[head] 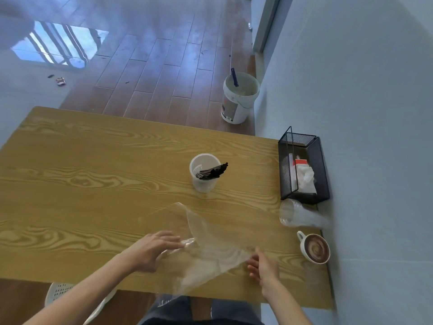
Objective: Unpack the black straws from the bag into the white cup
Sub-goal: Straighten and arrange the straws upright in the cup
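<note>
Left hand [152, 250] pinches clear bag [206, 245] near table [93, 184] front edge; right hand [263, 269] grip unclear, blurred. Black straws [212, 172] sit in white cup [203, 173] mid-table. Mesh basket [303, 167], clear cups [297, 215], coffee mug [315, 248] crowd right edge; left side open.

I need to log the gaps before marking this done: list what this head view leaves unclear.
- Clear bag: whether any straw remains inside; see-through and blurred.
- Black straws in the white cup: count unreadable, bundled and small.
- Right hand: motion blur hides its grip on the bag.
- Left hand: fingertips blurred at the bag's edge.
- Black mesh basket: contents partly screened by mesh.
</note>
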